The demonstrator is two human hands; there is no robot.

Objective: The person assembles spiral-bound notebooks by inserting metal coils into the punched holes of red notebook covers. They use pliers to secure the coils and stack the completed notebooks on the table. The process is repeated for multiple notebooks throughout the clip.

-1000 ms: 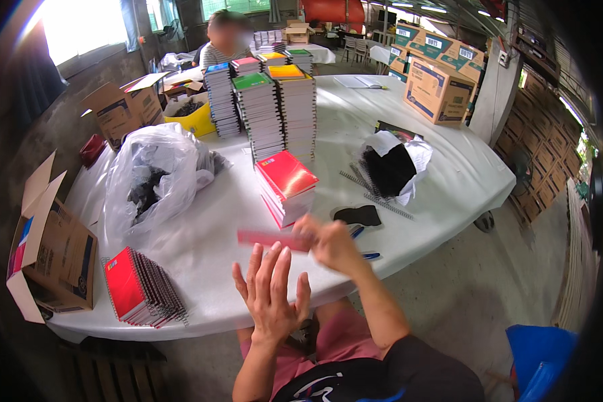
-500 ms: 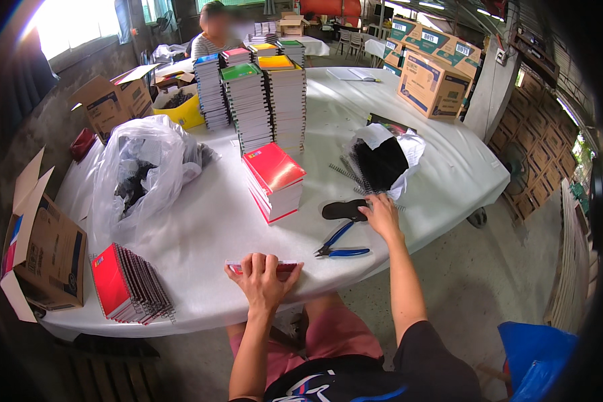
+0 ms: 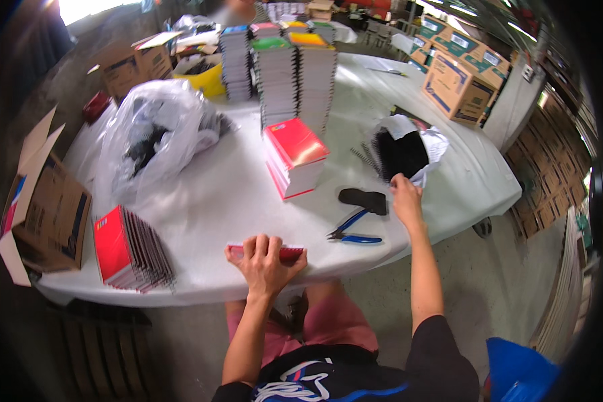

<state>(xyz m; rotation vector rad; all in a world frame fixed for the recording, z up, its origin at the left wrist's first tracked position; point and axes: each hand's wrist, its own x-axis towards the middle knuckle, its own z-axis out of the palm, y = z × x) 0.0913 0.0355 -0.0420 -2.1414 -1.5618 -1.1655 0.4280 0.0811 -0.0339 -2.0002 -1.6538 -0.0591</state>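
My left hand (image 3: 264, 266) is closed over a red notebook (image 3: 291, 254) standing on edge at the table's near side. My right hand (image 3: 407, 197) has its fingers drawn together at the lower edge of a bundle of black spiral binding coils (image 3: 402, 155) in white wrapping; what they pinch is too small to make out. Left of that hand lie blue-handled pliers (image 3: 355, 228) and a flat black piece (image 3: 363, 199). A stack of red-covered, uncoiled notebooks (image 3: 297, 157) stands mid-table. Coil-bound red notebooks (image 3: 124, 248) are piled at the near left.
Tall stacks of coil-bound notebooks (image 3: 277, 80) stand behind the red stack. A clear plastic bag (image 3: 161, 141) with black contents sits at left, beside an open carton (image 3: 50, 214). A closed carton (image 3: 459, 87) is at the far right. A person is partly visible beyond the table.
My right hand has moved away from the flat black piece, up to the coil bundle's lower edge. My left hand keeps hold of the notebook. The whole view has shifted with my head.
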